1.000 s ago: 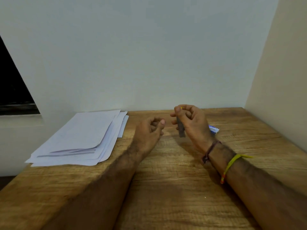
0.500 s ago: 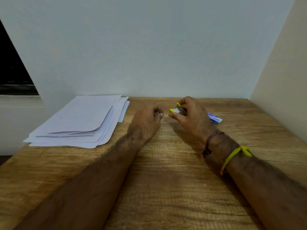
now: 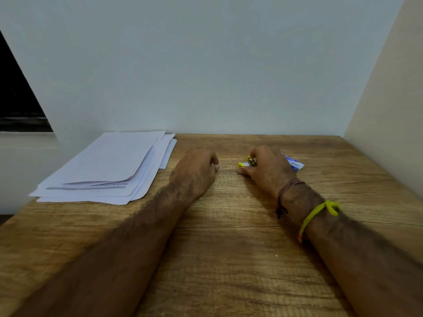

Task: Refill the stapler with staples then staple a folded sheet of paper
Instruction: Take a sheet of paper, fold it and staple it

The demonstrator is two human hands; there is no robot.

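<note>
Small yellow stapler [image 3: 246, 163] low on desk, centre-right, mostly hidden, prob. open. Blue-white staple box [image 3: 295, 164] just right. Loose paper stack [image 3: 107, 165] far left.

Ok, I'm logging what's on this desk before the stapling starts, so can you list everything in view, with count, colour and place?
paper sheets: one loose stack, exact count unclear, white, far left of the table
stapler: one, small, yellow and metal, under the right hand's fingers, far centre
staple box: one, white and blue, partly hidden behind the right hand
table: one, brown wood grain, against the wall
wristbands: two, one brown thread and one yellow, on the right forearm
left hand: loosely curled, on the table; whether it holds anything is hidden
right hand: gripping the stapler
</note>
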